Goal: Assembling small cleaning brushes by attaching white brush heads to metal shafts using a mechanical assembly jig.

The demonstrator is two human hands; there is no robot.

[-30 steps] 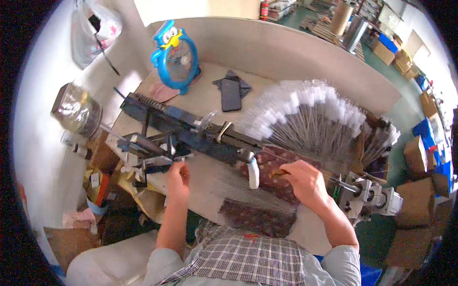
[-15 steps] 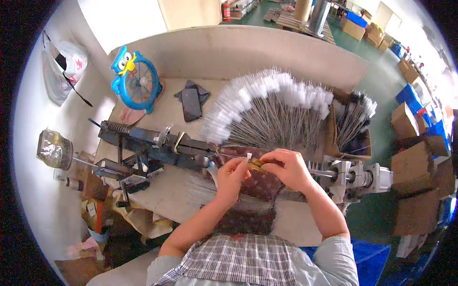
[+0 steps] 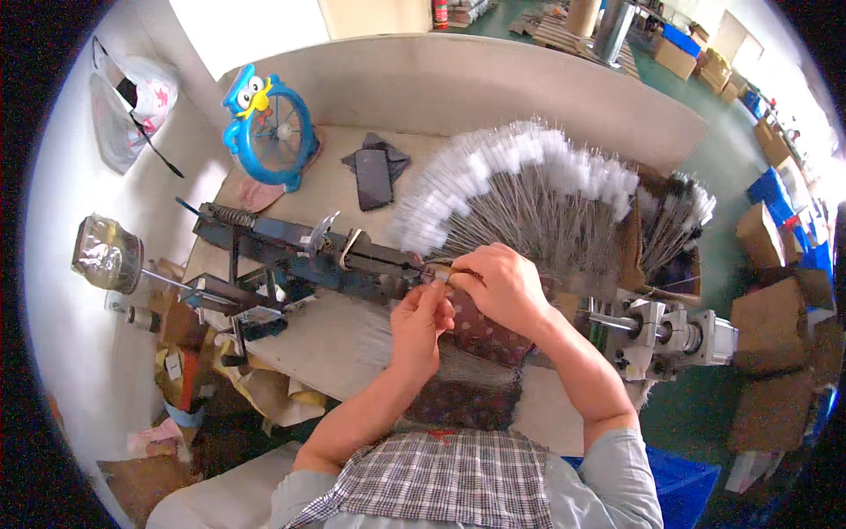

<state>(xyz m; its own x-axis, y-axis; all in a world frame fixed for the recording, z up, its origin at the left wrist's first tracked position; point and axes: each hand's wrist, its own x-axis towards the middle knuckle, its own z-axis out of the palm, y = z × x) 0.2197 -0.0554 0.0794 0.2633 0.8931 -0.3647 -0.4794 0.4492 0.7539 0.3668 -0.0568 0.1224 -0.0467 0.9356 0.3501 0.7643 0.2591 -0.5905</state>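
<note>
My right hand (image 3: 499,284) pinches a small brass-coloured cylinder (image 3: 443,272), mostly covered by its fingers. Close below it, my left hand (image 3: 418,331) has thumb and fingertips pressed together against the cylinder's near end; whatever lies in that pinch is too small to make out. Both hands are at the right end of a long dark metal bar fixture (image 3: 352,262). Behind them fans a big heap of thin wire brushes (image 3: 529,194) with white bristle tufts. Under the hands lies a dark red spotted cloth (image 3: 485,333), with loose thin wires (image 3: 467,368) near it.
A blue cartoon-bird fan (image 3: 273,132) and a phone (image 3: 374,179) on a dark cloth stand behind the bar. A cardboard box (image 3: 656,273) holds more brushes at right, beside a motor with a shaft (image 3: 696,335). A low panel (image 3: 493,84) edges the table's back.
Both hands have moved left with the brass-coloured cylinder, up to the end of the dark bar. The whole view has shifted slightly to the right.
</note>
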